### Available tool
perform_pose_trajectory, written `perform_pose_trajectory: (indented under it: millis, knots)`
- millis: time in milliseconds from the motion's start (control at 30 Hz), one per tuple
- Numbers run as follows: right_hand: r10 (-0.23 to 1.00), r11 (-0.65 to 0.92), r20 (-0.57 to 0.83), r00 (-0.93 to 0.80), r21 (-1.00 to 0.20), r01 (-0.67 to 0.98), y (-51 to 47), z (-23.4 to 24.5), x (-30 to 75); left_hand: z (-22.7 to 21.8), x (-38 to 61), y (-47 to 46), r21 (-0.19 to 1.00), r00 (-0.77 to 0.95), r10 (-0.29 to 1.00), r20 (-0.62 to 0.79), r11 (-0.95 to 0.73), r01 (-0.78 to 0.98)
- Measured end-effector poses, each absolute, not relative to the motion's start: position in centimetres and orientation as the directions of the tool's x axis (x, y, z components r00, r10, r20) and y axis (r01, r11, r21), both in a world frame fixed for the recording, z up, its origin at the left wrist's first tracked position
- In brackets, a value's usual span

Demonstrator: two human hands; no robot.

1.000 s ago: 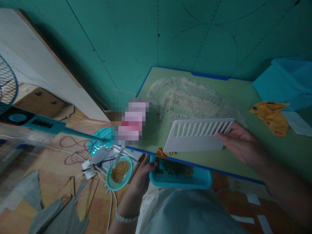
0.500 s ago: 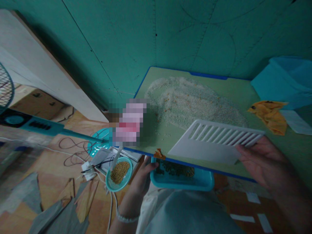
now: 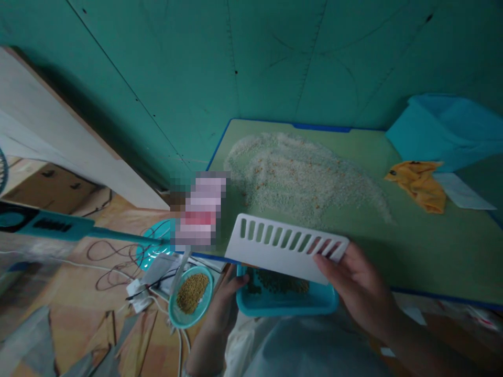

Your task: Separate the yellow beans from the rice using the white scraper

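My right hand (image 3: 353, 277) is closed on the right end of a white slotted plastic plate (image 3: 271, 256), thumb on its face. The plate is tilted at the table's near edge, its lower part over a blue plastic tray (image 3: 286, 308). Dark, small bean-like grains (image 3: 271, 280) lie in the tray, with a few yellowish ones at the right. At the tray's left end my left hand (image 3: 228, 293) grips the rim, the thumb inside and the fingers mostly hidden. Beyond the plate, whitish grains (image 3: 291, 167) dotted with orange bits are spread over the green table (image 3: 432, 251).
A yellow cloth (image 3: 424, 186), a white sheet (image 3: 463, 191) and a blue container (image 3: 436, 131) are at the table's right. A blurred pink object (image 3: 202, 209) covers the left corner. Lower left are a bowl of yellow beans (image 3: 192, 293), cables and a fan's pole (image 3: 118, 234).
My right hand has brought the slotted plate left and nearer, from over the table to above the tray's back edge. My left hand stays at the tray. The view has shifted slightly.
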State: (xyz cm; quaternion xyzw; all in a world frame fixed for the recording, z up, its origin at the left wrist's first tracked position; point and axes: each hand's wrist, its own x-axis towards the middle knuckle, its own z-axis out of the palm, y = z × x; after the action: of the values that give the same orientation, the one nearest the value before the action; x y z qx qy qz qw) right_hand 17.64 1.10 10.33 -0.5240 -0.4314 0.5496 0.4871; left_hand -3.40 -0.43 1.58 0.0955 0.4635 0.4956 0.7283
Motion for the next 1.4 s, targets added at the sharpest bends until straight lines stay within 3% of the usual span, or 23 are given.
perform_pose_trajectory:
  millis: [267, 567, 1400]
  knots:
    - [0.979, -0.128, -0.142, 0.143, -0.986, -0.104, 2.8, 9.3, 18.8, 1.4, -3.1, -0.1, 0.602, 0.083, 0.792, -0.604, 0.522, -0.604]
    - [0.879, 0.068, -0.013, 0.476, -0.986, -0.152, 6.8, 10.7, 26.5, 1.7, -2.5, 0.4, 0.654, 0.057, 0.828, -0.558, 0.481, -0.584]
    - [0.857, 0.038, -0.068, 0.51, -0.98, -0.194, 8.1, 10.6, 29.8, 2.0, -1.6, 0.6, 0.667, -0.005, 0.813, -0.582, 0.473, -0.575]
